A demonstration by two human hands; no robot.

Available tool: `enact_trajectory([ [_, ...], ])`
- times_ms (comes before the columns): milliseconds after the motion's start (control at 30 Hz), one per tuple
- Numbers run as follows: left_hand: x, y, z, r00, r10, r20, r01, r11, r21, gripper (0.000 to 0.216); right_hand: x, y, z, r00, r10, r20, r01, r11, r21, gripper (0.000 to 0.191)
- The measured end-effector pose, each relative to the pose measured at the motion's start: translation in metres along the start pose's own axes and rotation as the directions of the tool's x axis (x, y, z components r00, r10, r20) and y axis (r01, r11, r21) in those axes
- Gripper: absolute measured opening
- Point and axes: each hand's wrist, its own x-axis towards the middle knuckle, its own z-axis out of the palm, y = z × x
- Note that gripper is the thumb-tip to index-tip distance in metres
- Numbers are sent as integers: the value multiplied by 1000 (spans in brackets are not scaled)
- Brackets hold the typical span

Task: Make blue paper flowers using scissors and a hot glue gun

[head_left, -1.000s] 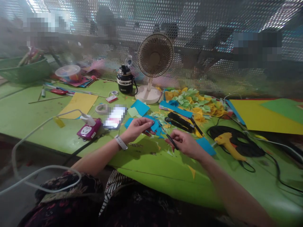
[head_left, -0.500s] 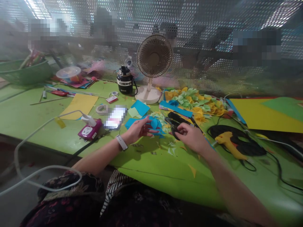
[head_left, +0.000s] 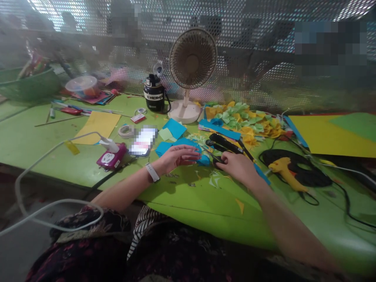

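Note:
My left hand (head_left: 179, 156) hovers low over the green table (head_left: 188, 196), fingers stretched out flat above a cluster of blue paper pieces (head_left: 164, 148); nothing shows in its grip. My right hand (head_left: 236, 166) rests on the table just to the right, fingers curled round the black handles of a pair of scissors (head_left: 216, 158). The thin blades point left toward the blue paper. Small paper offcuts (head_left: 214, 181) lie in front of both hands.
A black stapler-like tool (head_left: 226, 143) lies behind my right hand. Close by are a yellow glue gun (head_left: 283, 172) on black cable, folded yellow and green papers (head_left: 249, 125), a desk fan (head_left: 192, 62), a black bottle (head_left: 154, 96) and a purple socket (head_left: 111, 158) with white cable.
My right hand carried the scissors away from the blue paper and lowered them to the table. My left hand let the blue paper down and spread its fingers.

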Motion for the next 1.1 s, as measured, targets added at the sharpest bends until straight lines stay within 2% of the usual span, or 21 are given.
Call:
enact_trajectory([
  [167, 1, -2, -4, 996, 35, -84, -22, 989, 149, 15, 0, 2, 1, 997, 6, -82, -10, 999, -47, 24],
  [267, 2, -3, -7, 995, 43, -89, -26, 982, 188, 15, 3, 6, 3, 993, 33, -114, -42, 996, -80, 28],
  [367, 2, -4, -7, 995, 50, -83, -32, 977, 211, 16, 7, 10, 4, 997, 63, -53, -68, 993, -93, 26],
  [500, 2, -5, -7, 995, 65, -74, -47, 973, 228, 17, 7, 12, -3, 998, 52, 38, -52, 998, -20, 24],
  [567, 3, -7, -7, 995, 62, -72, -44, 971, 237, 17, 3, 12, -5, 1000, 20, -10, -20, 1000, -21, 25],
  [633, 3, -8, -8, 996, 54, -71, -35, 968, 248, 17, -2, 10, -4, 991, -53, -125, 49, 998, -34, 33],
  [733, 4, -9, -10, 997, 44, -60, -27, 963, 268, 19, -5, 3, 6, 932, -275, -237, 274, 961, -38, 45],
  [800, 5, -10, -10, 998, 45, -54, -28, 959, 283, 21, -4, -2, 15, 885, -385, -261, 392, 920, -26, 33],
  [867, 5, -12, -10, 997, 54, -49, -36, 948, 316, 23, -3, -6, 21, 864, -392, -317, 426, 904, 45, 23],
  [1000, 2, -17, -5, 986, 167, 27, -161, 873, 461, 38, -7, -7, 16, 845, -325, -424, 462, 844, 273, 25],
  [1100, 0, -19, -1, 959, 262, 105, -273, 771, 575, 42, -8, -2, 12, 835, -378, -401, 492, 838, 235, 25],
])
